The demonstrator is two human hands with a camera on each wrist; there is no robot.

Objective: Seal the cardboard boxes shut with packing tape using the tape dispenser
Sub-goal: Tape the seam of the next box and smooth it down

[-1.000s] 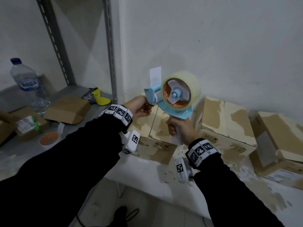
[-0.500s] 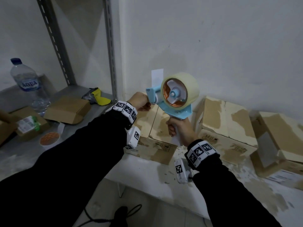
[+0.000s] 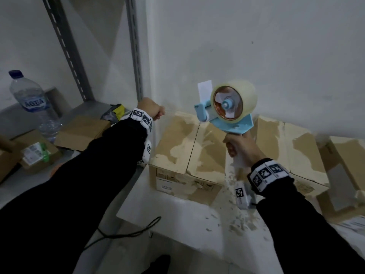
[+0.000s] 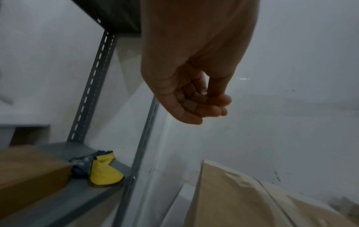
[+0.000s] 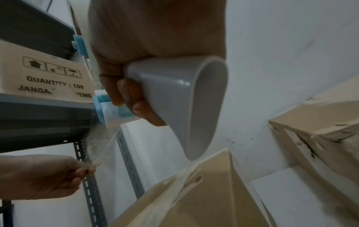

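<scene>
We held the tape dispenser [image 3: 227,109] up in the middle of the head view, above the nearest cardboard box [image 3: 189,147], with the roll [image 3: 235,101] facing us, probably so the mouth stayed clear and the tape could run out freely before being laid along the box's centre seam. Our right hand [image 3: 242,149] was wrapped round the grey handle [image 5: 180,98], fingers curled tightly about it, thumb and forefinger close under the blue frame. Our left hand [image 3: 152,109] sat to the left of the dispenser at about the same height, drawn away from it; in the right wrist view, lower left, a clear strip of tape [image 5: 99,147] stretched from the dispenser's mouth down to its fingertips [image 5: 87,170], which were pinched together on the free end. The left wrist view showed those fingers bunched narrowly against the thumb, with almost no gap; the tape itself was too transparent to make out there. The box lay just below and between both hands, flaps down, its seam not yet covered, as far as we could judge. More boxes stood to the right along the wall.
</scene>
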